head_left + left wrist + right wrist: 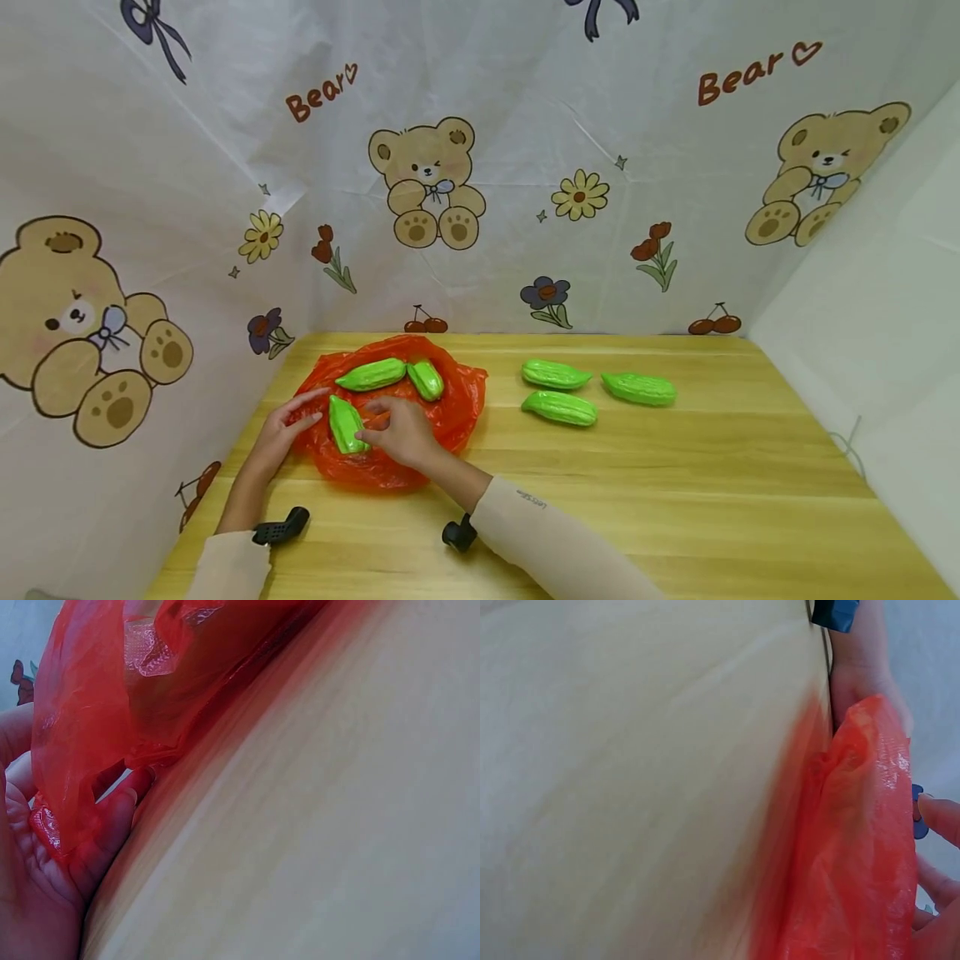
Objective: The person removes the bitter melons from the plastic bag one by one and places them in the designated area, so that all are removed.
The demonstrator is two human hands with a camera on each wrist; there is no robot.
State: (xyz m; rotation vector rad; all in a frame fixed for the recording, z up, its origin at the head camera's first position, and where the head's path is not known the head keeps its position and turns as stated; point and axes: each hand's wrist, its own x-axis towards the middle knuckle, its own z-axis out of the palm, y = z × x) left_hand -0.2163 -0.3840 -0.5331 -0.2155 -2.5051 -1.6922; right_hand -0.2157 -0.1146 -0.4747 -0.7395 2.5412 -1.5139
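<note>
A red plastic bag (467,408) lies spread with its mouth up at the table's left. Three bright green ridged bitter melons are in it: one at the back (372,375), another beside it (426,380), and a third in front (346,427). My left hand (279,432) rests at the bag's left edge with thumb and fingers apart; in the left wrist view red film lies against its palm (45,885). Over the bag reaches my right hand (408,435), its thumb tip overlapping the front melon's edge. The right wrist view shows its fingers (941,817) spread, the melon hidden.
Three more bitter melons lie on the wooden table (675,500) right of the bag: one at the back (555,374), one in front of it (560,408), one farther right (640,388). A bear-print sheet (510,250) hangs behind. Black cameras (459,533) are on both wrists.
</note>
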